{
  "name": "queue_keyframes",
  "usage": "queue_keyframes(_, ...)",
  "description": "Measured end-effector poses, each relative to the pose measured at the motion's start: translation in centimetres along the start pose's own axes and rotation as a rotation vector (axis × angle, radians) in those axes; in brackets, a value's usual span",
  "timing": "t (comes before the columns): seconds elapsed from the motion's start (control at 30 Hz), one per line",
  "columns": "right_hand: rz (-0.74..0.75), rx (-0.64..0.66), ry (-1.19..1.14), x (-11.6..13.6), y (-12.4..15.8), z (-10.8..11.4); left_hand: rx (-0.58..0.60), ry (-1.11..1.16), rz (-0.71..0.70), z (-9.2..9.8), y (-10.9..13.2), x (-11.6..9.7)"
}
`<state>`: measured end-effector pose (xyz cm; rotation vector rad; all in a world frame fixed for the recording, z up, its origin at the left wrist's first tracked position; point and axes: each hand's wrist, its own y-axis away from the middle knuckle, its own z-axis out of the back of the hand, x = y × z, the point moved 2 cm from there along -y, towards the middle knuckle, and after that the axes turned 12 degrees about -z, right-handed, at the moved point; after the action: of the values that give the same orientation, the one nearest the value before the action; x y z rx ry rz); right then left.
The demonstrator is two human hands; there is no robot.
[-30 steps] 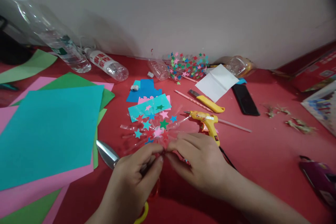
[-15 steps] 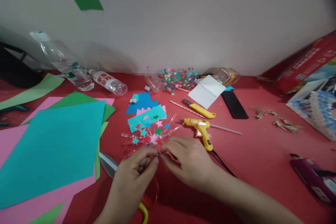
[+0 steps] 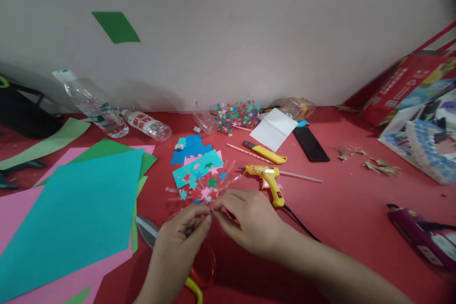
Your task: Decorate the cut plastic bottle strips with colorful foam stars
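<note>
My left hand (image 3: 181, 242) has its thumb and index finger closed in a pinch. Fingertip to fingertip with it, my right hand (image 3: 249, 221) also pinches. What sits between them is too small to make out. Just beyond the fingers lies a clear plastic piece with splayed strips and coloured stars (image 3: 212, 183), partly over a turquoise paper strip (image 3: 180, 178). Scissors (image 3: 147, 231) lie partly hidden beneath my left hand and wrist, a yellow part of the handle showing below. A yellow hot glue gun (image 3: 269, 175) rests on its side beyond my right hand.
Coloured paper sheets (image 3: 85, 213) are stacked at left. Plastic bottles (image 3: 147, 126) lie along the white wall, near a star-covered clear piece (image 3: 237, 116). A yellow utility knife (image 3: 267, 153), white paper (image 3: 274, 128), a black phone (image 3: 311, 144) and a purple device (image 3: 420, 235) lie rightward.
The view has tilted up, showing more above the wall, so the table things sit slightly lower. Both hands keep their pinch at nearly the same place.
</note>
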<state>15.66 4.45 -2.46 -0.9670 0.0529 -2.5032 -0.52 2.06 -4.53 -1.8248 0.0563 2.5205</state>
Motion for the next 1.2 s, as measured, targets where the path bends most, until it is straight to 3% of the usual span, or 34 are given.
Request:
queue_keyframes(0.27, -0.001, 0.015, 0.036, -0.2, 0.0, -0.2, -0.067, 0.085, 0.004, -0.1, -0.2, 1.6)
queue_keyframes(0.7, -0.005, 0.026, 0.035, -0.1, 0.1, -0.2, -0.01, 0.102, 0.084, -0.2, -0.1, 2.1)
queue_keyframes(1.2, -0.021, 0.043, 0.092, 0.0, 0.0, 0.1, -0.042, 0.082, 0.043, -0.7, -0.1, 1.0)
